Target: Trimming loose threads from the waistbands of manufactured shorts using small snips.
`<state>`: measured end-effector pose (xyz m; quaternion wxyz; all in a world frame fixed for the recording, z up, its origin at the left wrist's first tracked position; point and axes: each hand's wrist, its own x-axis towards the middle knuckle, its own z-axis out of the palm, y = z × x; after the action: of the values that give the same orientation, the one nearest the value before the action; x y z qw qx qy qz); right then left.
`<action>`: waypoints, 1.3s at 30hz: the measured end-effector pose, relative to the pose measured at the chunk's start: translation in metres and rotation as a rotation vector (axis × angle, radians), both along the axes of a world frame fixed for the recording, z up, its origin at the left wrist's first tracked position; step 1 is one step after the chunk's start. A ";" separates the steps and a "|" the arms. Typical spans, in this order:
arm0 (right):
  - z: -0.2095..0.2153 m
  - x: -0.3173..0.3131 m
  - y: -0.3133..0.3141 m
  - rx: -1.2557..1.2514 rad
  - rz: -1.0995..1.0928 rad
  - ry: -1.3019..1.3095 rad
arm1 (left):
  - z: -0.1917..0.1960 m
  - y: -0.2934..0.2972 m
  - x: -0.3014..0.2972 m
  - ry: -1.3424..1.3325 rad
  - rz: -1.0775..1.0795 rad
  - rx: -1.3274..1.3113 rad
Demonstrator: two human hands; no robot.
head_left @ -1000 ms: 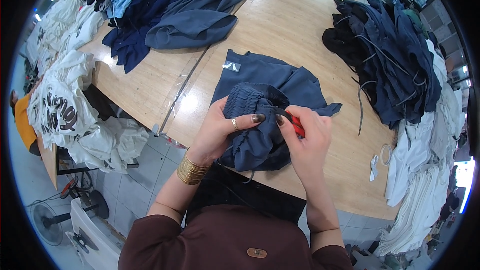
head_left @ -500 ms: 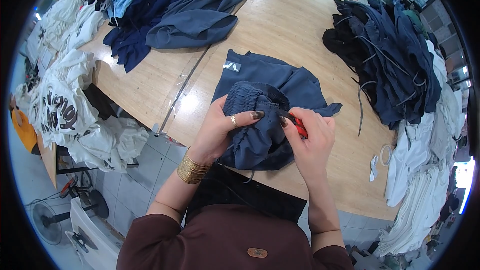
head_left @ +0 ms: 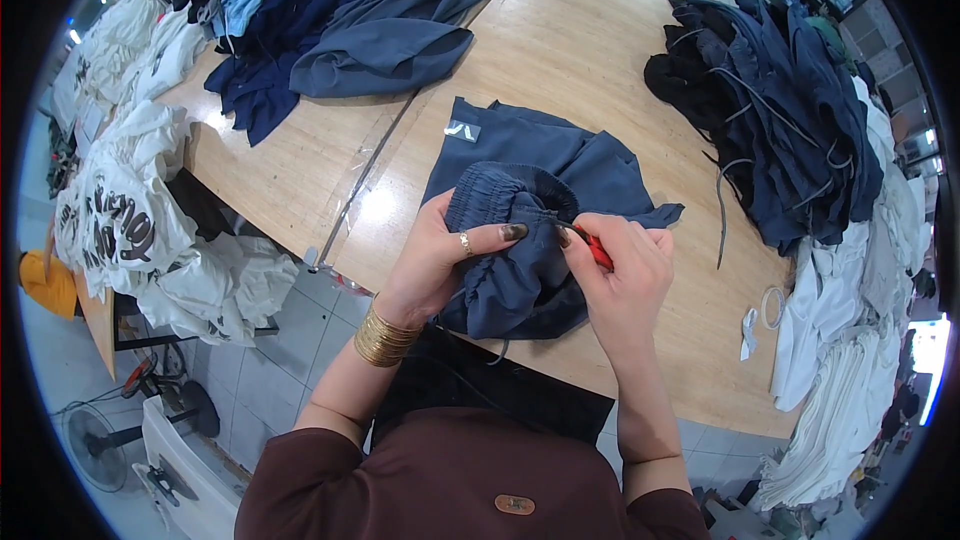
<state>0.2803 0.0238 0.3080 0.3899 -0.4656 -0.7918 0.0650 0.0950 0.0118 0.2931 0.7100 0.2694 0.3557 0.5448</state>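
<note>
Navy shorts (head_left: 610,175) with a gathered elastic waistband lie on the table before me, a light label patch on the far left part. My left hand (head_left: 445,255) is closed on the bunched waistband, thumb pressing on top of it. Against the right side of that waistband, my right hand (head_left: 625,265) is closed around red-handled thread snips (head_left: 597,248). Its thumb and fingers meet at the cloth, and the snips' tips are mostly hidden there. A drawstring end hangs below the shorts at the near table edge.
Dark garments are heaped on the wooden table (head_left: 520,50) at the far left (head_left: 380,55) and right (head_left: 790,130). White garments (head_left: 130,220) pile up on the left. A tape roll (head_left: 772,308) lies near the right edge. A floor fan (head_left: 105,440) stands lower left.
My right fingers have shifted slightly at the waistband, and less of the red snips shows. The left hand keeps its hold on the shorts. At the far left, the person in yellow has moved.
</note>
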 end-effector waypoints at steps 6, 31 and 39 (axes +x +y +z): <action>0.005 -0.006 -0.001 -0.043 0.035 0.192 | -0.002 -0.001 -0.001 -0.017 0.003 0.004; -0.039 0.001 0.011 -0.457 0.160 0.681 | -0.003 -0.009 -0.042 0.098 0.062 0.088; 0.005 -0.025 0.015 -0.088 0.200 0.404 | 0.002 -0.009 -0.026 0.360 -0.077 0.155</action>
<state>0.2553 0.0389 0.3132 0.5113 -0.3788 -0.7364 0.2299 0.0688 0.0026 0.2950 0.6322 0.4297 0.4235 0.4861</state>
